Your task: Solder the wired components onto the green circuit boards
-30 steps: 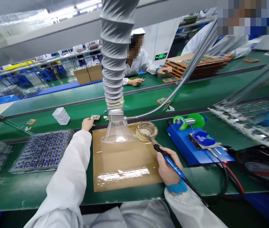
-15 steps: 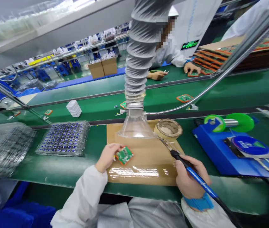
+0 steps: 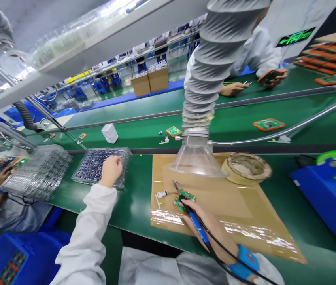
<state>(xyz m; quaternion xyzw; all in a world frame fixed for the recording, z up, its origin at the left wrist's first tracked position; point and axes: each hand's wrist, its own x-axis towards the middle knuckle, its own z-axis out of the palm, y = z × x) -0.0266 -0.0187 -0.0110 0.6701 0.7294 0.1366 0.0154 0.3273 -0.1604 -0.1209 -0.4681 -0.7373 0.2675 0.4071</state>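
My right hand (image 3: 203, 223) grips a blue-and-black soldering iron (image 3: 197, 225), its tip pointing up and left above the brown work mat (image 3: 230, 206). Partly hidden under that hand lies a green circuit board with an orange edge (image 3: 189, 194). A small white connector piece with a lead (image 3: 161, 194) rests just left of the board. My left hand (image 3: 111, 169) is over the right side of a clear plastic tray (image 3: 86, 171) filled with rows of small blue parts. Its fingers are curled together, and whatever is between them is hidden.
A clear fume hood (image 3: 196, 160) hangs low over the mat. Beside it sits a round cream-coloured pot (image 3: 246, 168); a blue machine (image 3: 331, 198) stands right. Stacked clear trays (image 3: 42, 172) are at left. Boards lie on the green belt (image 3: 233, 128), with a co-worker's hands (image 3: 235, 89) beyond.
My left hand has let go of the circuit board and moved left to the tray. My right hand has brought the iron left over the board. The camera view has shifted left.
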